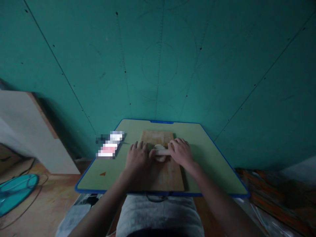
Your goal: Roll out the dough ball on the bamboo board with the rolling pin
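A pale rolling pin lies crosswise over a flattened round of dough on a wooden cutting board. My right hand wraps its curled fingers round the pin's right end. On the left, my left hand covers the other end, its thumb against the pin and its fingers pointing forward. The pin's left end is hidden beneath that hand. Dough shows on both the far and near sides of the pin.
The board rests on a light green table with a blue rim. A blurred-out bright rectangular thing and a small orange-brown triangle are at the table's left. Behind stands a green wall; a pale panel leans at left.
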A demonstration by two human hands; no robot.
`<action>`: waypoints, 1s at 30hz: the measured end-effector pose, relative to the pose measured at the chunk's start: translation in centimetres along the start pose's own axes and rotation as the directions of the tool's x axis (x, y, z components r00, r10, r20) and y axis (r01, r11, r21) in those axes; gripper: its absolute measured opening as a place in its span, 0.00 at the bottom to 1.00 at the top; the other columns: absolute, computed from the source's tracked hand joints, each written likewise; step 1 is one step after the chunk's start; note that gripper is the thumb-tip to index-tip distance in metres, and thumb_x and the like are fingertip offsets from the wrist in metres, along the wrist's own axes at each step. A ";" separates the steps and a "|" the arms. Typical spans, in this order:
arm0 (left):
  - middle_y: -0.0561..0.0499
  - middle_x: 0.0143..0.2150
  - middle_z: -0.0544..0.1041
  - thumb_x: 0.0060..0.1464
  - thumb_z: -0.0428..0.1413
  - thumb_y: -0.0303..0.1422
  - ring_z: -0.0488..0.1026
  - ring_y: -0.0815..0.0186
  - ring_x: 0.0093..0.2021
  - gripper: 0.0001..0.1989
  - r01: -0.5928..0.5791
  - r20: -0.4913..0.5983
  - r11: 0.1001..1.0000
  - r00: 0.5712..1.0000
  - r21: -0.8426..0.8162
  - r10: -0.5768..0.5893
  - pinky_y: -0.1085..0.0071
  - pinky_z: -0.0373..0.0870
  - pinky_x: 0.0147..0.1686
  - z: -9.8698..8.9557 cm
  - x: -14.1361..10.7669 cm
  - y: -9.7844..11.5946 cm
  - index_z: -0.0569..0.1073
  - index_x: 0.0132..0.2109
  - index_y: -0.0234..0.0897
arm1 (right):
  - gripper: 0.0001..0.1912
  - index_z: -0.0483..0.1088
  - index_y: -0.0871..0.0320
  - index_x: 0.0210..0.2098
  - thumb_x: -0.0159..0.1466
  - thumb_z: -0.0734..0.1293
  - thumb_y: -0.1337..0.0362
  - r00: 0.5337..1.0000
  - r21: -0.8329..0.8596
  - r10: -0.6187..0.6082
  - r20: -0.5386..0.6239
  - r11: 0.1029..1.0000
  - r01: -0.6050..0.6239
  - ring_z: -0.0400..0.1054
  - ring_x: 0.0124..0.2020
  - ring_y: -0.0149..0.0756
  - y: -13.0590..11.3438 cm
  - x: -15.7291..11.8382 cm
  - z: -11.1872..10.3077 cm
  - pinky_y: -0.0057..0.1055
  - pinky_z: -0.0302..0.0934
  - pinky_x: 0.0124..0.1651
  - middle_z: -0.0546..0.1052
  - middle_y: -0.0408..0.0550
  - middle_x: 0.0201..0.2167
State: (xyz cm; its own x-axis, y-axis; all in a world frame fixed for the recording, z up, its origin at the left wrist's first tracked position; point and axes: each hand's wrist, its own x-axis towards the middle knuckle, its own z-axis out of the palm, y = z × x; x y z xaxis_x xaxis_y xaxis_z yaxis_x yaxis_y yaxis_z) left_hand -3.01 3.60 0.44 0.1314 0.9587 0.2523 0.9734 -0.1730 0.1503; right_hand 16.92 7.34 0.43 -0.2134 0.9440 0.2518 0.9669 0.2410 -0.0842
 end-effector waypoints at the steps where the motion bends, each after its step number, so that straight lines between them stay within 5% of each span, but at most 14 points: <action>1: 0.37 0.57 0.74 0.66 0.43 0.45 0.67 0.47 0.60 0.22 0.002 -0.003 0.999 1.000 0.045 -0.001 0.52 0.61 0.58 0.0 0.8 0.0 0.74 0.51 0.36 | 0.16 0.74 0.56 0.41 0.71 0.55 0.60 1.000 0.010 0.025 0.008 1.000 -0.025 0.67 0.48 0.41 0.1 0.9 0.1 0.34 0.54 0.51 0.76 0.51 0.44; 8: 0.32 0.56 0.74 0.66 0.40 0.46 0.64 0.44 0.62 0.26 0.051 0.011 0.996 0.999 0.070 -0.052 0.53 0.60 0.58 1.2 6.0 -0.6 0.75 0.51 0.32 | 0.18 0.75 0.56 0.43 0.69 0.54 0.60 0.978 0.026 0.186 0.096 0.982 -0.189 0.69 0.49 0.41 0.7 6.0 0.8 0.34 0.58 0.49 0.77 0.54 0.47; 15: 0.36 0.55 0.75 0.64 0.45 0.45 0.64 0.47 0.62 0.22 0.071 0.016 0.997 0.997 0.017 -0.072 0.52 0.57 0.59 2.2 8.5 -1.3 0.72 0.54 0.35 | 0.18 0.74 0.58 0.46 0.67 0.57 0.60 0.952 0.011 0.267 0.149 0.962 -0.272 0.69 0.52 0.47 1.0 8.2 1.7 0.39 0.60 0.50 0.75 0.58 0.51; 30: 0.35 0.59 0.72 0.65 0.43 0.40 0.62 0.45 0.64 0.23 0.012 -0.084 0.998 0.996 0.056 -0.007 0.51 0.56 0.60 2.4 4.7 -1.3 0.68 0.59 0.31 | 0.16 0.71 0.56 0.48 0.69 0.56 0.60 0.989 -0.017 0.110 0.100 0.994 -0.109 0.66 0.52 0.44 0.3 3.3 0.9 0.37 0.55 0.52 0.74 0.54 0.50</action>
State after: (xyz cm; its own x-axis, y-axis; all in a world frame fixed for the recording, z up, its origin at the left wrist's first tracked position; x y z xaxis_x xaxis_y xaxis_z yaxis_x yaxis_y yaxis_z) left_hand -3.18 8.88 -0.91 0.1085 0.9376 0.3303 0.9838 -0.1489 0.0996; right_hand 16.36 10.76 0.37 -0.1188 0.9826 0.1430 0.9866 0.1330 -0.0944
